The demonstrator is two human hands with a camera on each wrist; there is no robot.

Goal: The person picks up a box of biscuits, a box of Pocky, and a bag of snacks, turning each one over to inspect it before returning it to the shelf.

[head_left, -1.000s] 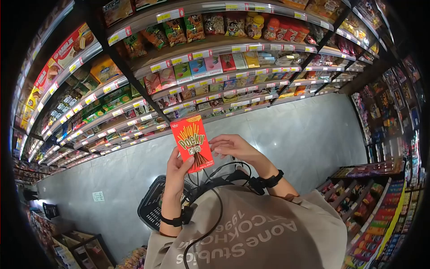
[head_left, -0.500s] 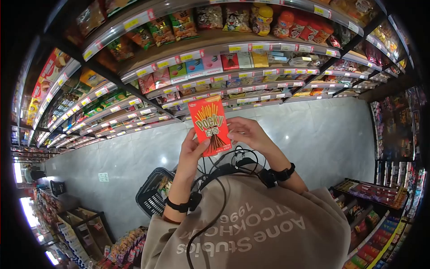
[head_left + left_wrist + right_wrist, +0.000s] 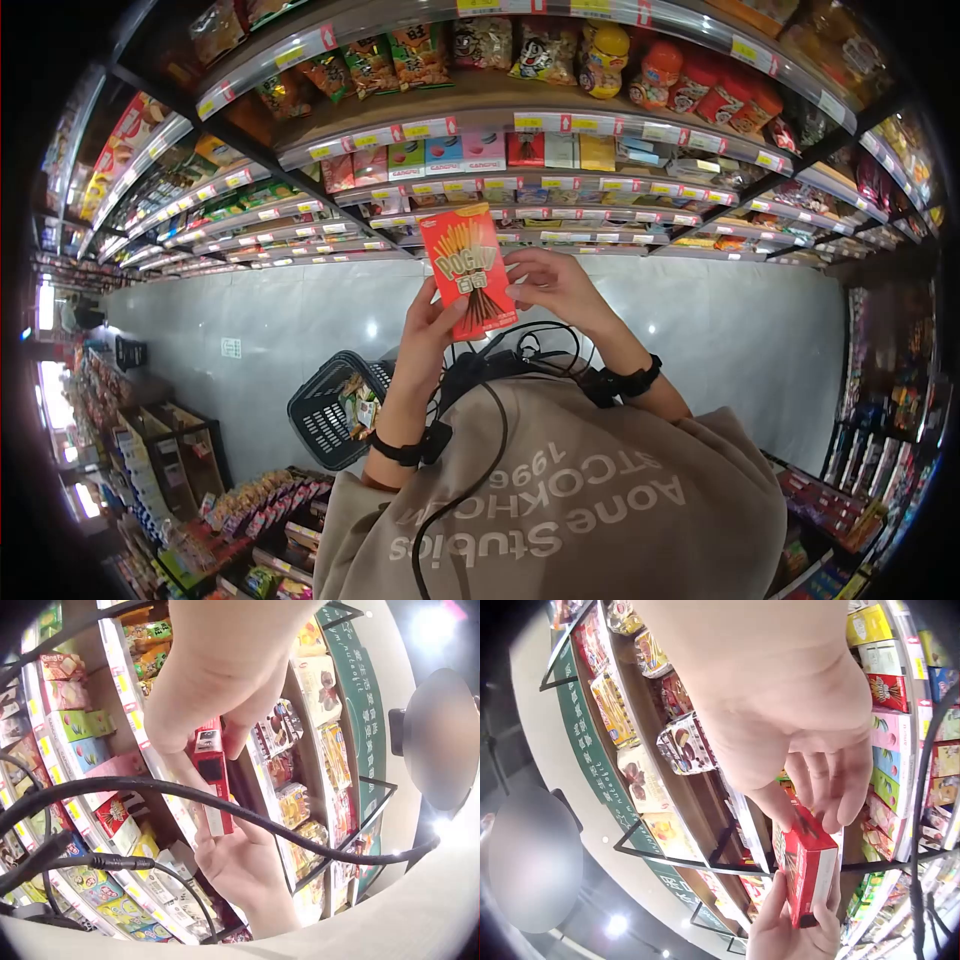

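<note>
A red Pocky box [image 3: 467, 270] is held upright in front of the body, its printed front facing the head camera. My left hand [image 3: 430, 325] grips its lower left side, thumb across the front and the other fingers behind. At the opposite side, my right hand [image 3: 560, 290] has its bent fingers and thumb at the box's edge, pinching it lightly. The right wrist view shows the box's narrow side [image 3: 817, 870] between the two hands. In the left wrist view a black cable [image 3: 187, 793] crosses in front of the box.
Snack shelves [image 3: 480, 110] with price tags stretch across the front, carrying bags, jars and small boxes. A dark shopping basket [image 3: 330, 420] with packets inside is beside the left forearm. Grey tiled floor [image 3: 270, 310] lies below. More displays [image 3: 180, 460] stand behind at left.
The Pocky box and both hands have shifted right and up in the head view, and the right thumb has come to the box's edge. More of the basket shows now.
</note>
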